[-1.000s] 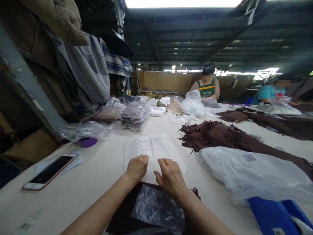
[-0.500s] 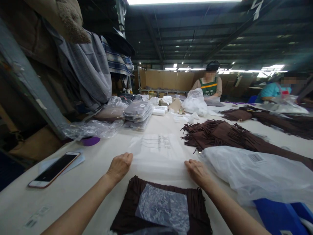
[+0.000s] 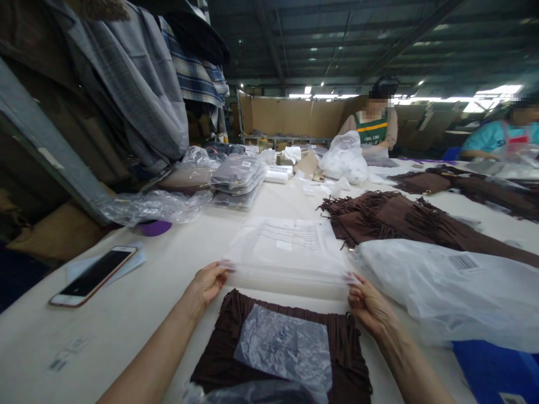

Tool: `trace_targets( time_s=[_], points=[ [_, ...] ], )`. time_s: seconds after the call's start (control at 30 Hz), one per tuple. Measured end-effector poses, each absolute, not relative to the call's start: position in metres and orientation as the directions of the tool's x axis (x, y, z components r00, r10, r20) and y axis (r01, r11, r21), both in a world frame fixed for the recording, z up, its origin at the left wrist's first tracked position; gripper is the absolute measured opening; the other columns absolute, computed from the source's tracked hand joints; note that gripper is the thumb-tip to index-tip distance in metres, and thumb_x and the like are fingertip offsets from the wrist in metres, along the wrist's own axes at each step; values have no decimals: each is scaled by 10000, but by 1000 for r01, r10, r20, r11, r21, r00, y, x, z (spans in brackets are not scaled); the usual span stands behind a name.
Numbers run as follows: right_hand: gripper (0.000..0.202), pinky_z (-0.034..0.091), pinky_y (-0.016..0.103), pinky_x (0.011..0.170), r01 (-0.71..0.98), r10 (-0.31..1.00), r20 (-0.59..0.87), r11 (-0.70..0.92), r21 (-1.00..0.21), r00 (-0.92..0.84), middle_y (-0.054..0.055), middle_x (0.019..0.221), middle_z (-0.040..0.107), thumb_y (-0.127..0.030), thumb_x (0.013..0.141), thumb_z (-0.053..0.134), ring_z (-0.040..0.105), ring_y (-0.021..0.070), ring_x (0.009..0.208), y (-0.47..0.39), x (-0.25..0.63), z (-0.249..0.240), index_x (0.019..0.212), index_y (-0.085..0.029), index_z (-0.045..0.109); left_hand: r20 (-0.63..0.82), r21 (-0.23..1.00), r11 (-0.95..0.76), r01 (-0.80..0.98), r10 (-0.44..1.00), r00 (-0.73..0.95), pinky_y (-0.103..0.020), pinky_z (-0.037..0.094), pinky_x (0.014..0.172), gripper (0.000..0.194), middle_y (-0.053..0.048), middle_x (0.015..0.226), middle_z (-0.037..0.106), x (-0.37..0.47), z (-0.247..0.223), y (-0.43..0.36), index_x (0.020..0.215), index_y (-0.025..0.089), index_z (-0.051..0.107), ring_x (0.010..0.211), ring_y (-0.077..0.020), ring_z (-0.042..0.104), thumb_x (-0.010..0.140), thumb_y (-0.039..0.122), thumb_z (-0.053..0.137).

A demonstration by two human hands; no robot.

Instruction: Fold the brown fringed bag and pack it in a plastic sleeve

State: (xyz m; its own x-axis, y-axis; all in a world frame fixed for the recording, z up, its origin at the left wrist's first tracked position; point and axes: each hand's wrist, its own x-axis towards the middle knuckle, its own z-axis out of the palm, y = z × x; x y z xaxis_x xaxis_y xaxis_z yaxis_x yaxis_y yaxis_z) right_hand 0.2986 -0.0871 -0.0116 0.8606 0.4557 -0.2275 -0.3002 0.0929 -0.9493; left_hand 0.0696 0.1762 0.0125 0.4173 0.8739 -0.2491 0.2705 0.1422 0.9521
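A clear plastic bag (image 3: 269,252) with printed lines lies in front of me, its near edge stretched between my hands. My left hand (image 3: 209,282) pinches the bag's near left corner. At the near right corner, the fingers of my right hand (image 3: 368,303) are closed on the same bag. Just below it sits a folded dark brown fringed scarf (image 3: 217,342), with a crinkled translucent plastic sheet (image 3: 286,348) on top. More clear plastic covers part of the scarf's near side at the bottom edge of the view.
A phone (image 3: 95,276) lies at left. Bagged folded goods (image 3: 238,174) are stacked behind. Brown fringed scarves (image 3: 404,216), a large white plastic bag (image 3: 429,280) and a blue item (image 3: 492,365) lie at right. A person in a green apron (image 3: 373,132) stands across the table.
My hands have spread apart, the right one moving rightward, and the bag's near edge is pulled wider. My palms have turned more upward. The camera view has tilted down slightly.
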Motion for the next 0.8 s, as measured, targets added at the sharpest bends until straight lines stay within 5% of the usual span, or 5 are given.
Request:
trace_targets(
  time_s=[0.1,0.27,0.4,0.5,0.8],
  points=[
    [359,492,210,449,-393,469,-278,166,-904,838,-53,609,555,-290,475,792,548,93,499,-94,294,-12,714,-220,534,-197,975,135,179,896,398,-202,518,564,105,-7,619,610,74,5,178,655,157,557,584,-106,599,676,169,660],
    [429,512,199,550,-463,464,-353,146,-874,813,-44,621,602,-369,434,846,607,109,576,-111,284,-12,705,-203,557,-157,985,104,139,877,453,-254,532,611,310,-6,719,633,68,-1,166,723,152,603,622,-124,592,597,415,709],
    [390,446,190,561,-169,455,-262,-235,-957,851,-33,591,580,-547,601,718,573,114,587,-128,266,-9,665,-189,578,-133,969,6,246,855,501,-290,508,749,382,-13,742,667,54,0,151,762,161,668,719,-173,600,565,488,689],
    [441,400,192,560,142,439,-108,-500,-854,892,-40,624,569,-640,721,529,533,115,596,-136,245,-4,786,-212,614,-39,896,-184,403,873,485,-321,462,878,375,-25,849,692,41,-2,140,781,192,673,847,-213,609,653,526,562],
    [416,435,186,529,32,333,-223,-616,-787,916,-16,732,653,-617,765,494,588,145,634,-151,226,-1,907,-238,592,-93,756,-74,650,971,218,-336,473,918,432,-15,943,704,27,-1,105,865,230,640,950,-242,628,692,558,417]
  ],
)
